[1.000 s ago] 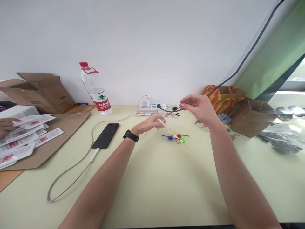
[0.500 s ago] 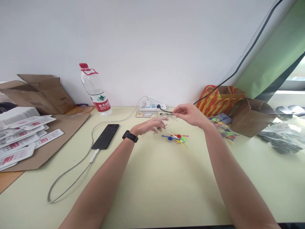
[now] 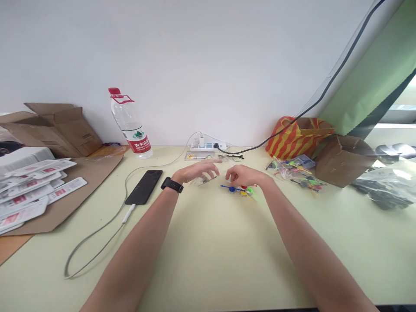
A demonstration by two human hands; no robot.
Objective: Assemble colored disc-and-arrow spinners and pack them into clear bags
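Observation:
My left hand (image 3: pixel 197 170), with a black watch on its wrist, is bent over a small clear plastic bag (image 3: pixel 202 180) with a dark, thin piece in it. Its fingers hold the bag from above. My right hand (image 3: pixel 244 175) is closed, fingers curled downward; whatever is between the fingertips is hidden. Just under it lie plastic arrow spinners: a blue arrow (image 3: pixel 231 188), a yellow one (image 3: pixel 244 194), a green one (image 3: pixel 249 190) and a partly covered red one (image 3: pixel 254 186).
Behind my hands are eyeglasses (image 3: pixel 236 157), a power strip (image 3: pixel 208 146) and a clear case (image 3: pixel 195 156). Bagged coloured pieces (image 3: pixel 300 172) lie right, by a striped bag (image 3: pixel 282 136). A charging phone (image 3: pixel 144 186), a water bottle (image 3: pixel 138 138) and stacked white cards (image 3: pixel 29 186) stand left.
My right hand has come down and toward me from near the eyeglasses to the spinners, uncovering the glasses. My left hand has shifted slightly left.

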